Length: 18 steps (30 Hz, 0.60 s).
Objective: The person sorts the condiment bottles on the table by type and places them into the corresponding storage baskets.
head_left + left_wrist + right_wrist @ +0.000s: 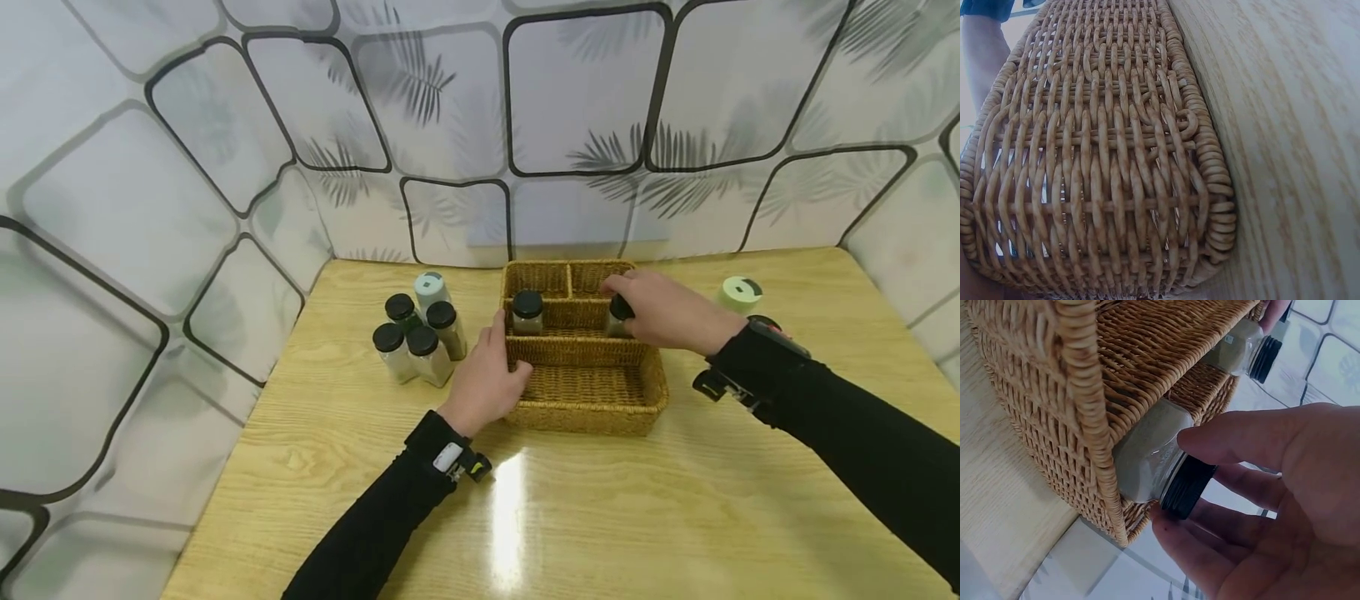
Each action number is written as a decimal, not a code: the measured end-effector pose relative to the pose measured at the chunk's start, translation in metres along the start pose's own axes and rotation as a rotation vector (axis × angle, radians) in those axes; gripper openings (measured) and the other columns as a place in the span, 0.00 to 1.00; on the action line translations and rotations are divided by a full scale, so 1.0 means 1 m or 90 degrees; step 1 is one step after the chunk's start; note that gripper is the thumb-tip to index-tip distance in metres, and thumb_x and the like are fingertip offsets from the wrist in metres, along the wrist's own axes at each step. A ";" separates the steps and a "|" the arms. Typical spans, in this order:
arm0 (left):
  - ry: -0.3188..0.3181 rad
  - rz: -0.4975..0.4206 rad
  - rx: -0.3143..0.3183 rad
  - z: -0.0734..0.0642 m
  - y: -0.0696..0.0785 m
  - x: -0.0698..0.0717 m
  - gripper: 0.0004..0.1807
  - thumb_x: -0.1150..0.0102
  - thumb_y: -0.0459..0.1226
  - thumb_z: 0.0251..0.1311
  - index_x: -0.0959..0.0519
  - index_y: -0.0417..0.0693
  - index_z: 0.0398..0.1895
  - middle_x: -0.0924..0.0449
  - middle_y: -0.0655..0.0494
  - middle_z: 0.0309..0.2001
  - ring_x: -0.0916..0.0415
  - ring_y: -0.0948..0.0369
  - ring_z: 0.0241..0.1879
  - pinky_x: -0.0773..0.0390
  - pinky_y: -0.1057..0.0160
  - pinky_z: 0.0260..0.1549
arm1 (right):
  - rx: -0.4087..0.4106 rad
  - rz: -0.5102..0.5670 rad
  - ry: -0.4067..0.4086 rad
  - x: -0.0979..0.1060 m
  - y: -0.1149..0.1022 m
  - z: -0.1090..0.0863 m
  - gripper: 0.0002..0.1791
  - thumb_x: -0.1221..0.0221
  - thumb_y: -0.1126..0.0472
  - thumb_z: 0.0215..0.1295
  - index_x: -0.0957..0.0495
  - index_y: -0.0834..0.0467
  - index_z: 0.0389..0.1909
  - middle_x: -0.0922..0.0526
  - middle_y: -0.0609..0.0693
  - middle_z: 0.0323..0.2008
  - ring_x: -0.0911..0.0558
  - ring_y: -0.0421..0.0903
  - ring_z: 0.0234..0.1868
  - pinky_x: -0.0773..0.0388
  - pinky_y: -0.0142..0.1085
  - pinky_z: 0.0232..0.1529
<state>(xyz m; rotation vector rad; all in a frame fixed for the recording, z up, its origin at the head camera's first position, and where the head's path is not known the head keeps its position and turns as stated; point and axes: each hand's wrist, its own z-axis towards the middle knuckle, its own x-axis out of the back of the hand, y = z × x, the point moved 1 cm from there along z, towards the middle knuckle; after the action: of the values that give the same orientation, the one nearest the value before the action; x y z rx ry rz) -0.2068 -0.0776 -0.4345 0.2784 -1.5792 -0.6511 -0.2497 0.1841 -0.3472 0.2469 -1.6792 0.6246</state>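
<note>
Wicker basket [585,419] being held on a wood table [285,467]

The yellow, grained wood is being crossed by glare, and its back and sides are being bounded by a backdrop [585,92] printed with dark frames and leaves. The basket is being gripped at its left wall by the left hand [487,379], the thumb lying over the inside. By the right hand [667,312], well apart and stretched in from the right, a jar [1154,450] is being pinched at its black lid, within the right end of the basket's middle row.
</note>
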 end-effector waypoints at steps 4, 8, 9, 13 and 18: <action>0.000 -0.004 0.002 0.000 -0.002 0.000 0.45 0.51 0.46 0.72 0.62 0.47 0.83 0.38 0.38 0.72 0.24 0.53 0.36 0.28 0.57 0.28 | -0.003 0.000 -0.003 0.001 -0.001 0.000 0.31 0.40 0.71 0.65 0.34 0.66 0.70 0.23 0.66 0.56 0.21 0.59 0.50 0.25 0.47 0.43; 0.003 -0.005 0.006 -0.001 -0.003 0.002 0.44 0.50 0.46 0.72 0.62 0.48 0.83 0.38 0.38 0.72 0.25 0.54 0.32 0.29 0.58 0.25 | 0.003 0.003 -0.002 0.002 -0.003 0.000 0.32 0.40 0.70 0.66 0.35 0.66 0.71 0.24 0.67 0.59 0.22 0.62 0.54 0.23 0.51 0.48; 0.003 -0.003 0.007 -0.001 -0.003 0.001 0.45 0.50 0.46 0.72 0.61 0.48 0.83 0.38 0.38 0.71 0.26 0.54 0.32 0.30 0.58 0.24 | 0.004 0.003 -0.006 0.002 -0.003 0.000 0.32 0.40 0.70 0.66 0.35 0.66 0.71 0.24 0.68 0.59 0.22 0.63 0.55 0.23 0.51 0.47; 0.004 0.011 0.003 -0.001 0.000 -0.001 0.45 0.50 0.47 0.71 0.61 0.48 0.83 0.37 0.38 0.71 0.24 0.52 0.34 0.28 0.59 0.24 | -0.006 -0.003 -0.010 0.000 0.000 -0.003 0.33 0.39 0.70 0.65 0.36 0.65 0.72 0.25 0.69 0.60 0.22 0.63 0.54 0.23 0.50 0.45; 0.019 0.034 0.004 0.000 -0.001 0.000 0.45 0.50 0.48 0.70 0.60 0.48 0.83 0.35 0.39 0.70 0.21 0.50 0.42 0.24 0.58 0.29 | -0.007 -0.002 -0.011 -0.002 0.002 -0.002 0.34 0.39 0.69 0.65 0.36 0.64 0.72 0.25 0.69 0.59 0.20 0.60 0.50 0.23 0.47 0.40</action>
<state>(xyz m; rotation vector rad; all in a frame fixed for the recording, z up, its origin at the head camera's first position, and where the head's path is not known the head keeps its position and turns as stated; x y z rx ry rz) -0.2068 -0.0785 -0.4356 0.2496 -1.5547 -0.5980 -0.2487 0.1859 -0.3492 0.2476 -1.6984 0.6112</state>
